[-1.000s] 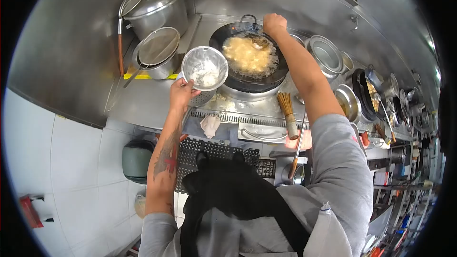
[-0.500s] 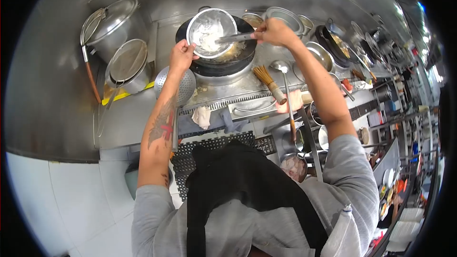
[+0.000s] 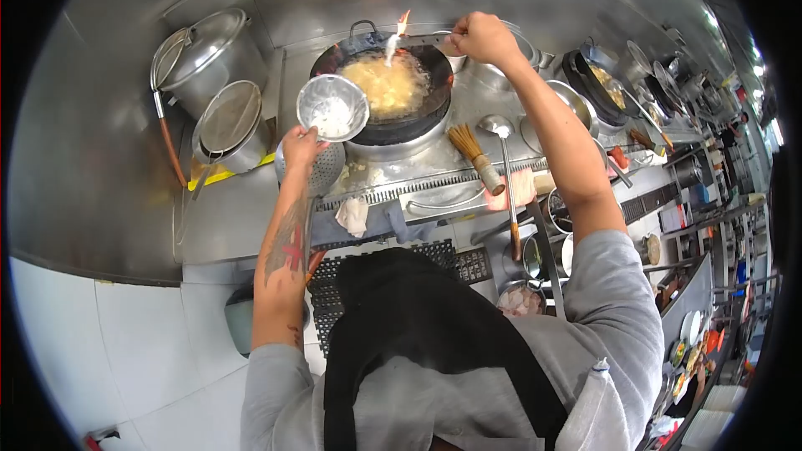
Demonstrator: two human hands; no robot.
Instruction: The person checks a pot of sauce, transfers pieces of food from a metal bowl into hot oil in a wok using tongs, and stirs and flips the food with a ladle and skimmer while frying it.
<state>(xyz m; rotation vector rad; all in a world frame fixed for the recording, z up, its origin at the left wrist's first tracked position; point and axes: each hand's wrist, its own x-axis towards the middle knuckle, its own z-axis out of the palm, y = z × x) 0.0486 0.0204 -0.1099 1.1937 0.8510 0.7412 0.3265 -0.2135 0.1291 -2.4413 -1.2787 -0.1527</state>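
Note:
My left hand [image 3: 303, 149] grips the rim of a metal bowl [image 3: 313, 98], with white batter-like stuff [image 3: 333, 119] inside. The bowl is tilted beside the left front of a black wok [image 3: 440, 88]. Bubbling yellow oil [image 3: 386, 88] with frothing food fills the wok. Over its far side rises a small flame [image 3: 403, 22], and just below it is a whitish streak [image 3: 391, 50] I cannot identify. My right hand [image 3: 484, 38] is closed, raised beyond the wok's right edge; what it holds, if anything, does not show clearly.
A bamboo brush [image 3: 474, 157] and a ladle [image 3: 503, 154] lie right of the wok. Left of it are a perforated skimmer [image 3: 324, 169], a strainer over a pot [image 3: 230, 121] and a lidded stockpot [image 3: 213, 54]. Another wok [image 3: 597, 88] stands farther right.
The bowl has moved left and down, off the wok. My right hand has shifted slightly up; the dark-handled metal utensil seen in it no longer shows. The oil bubbles strongly and a flame has appeared.

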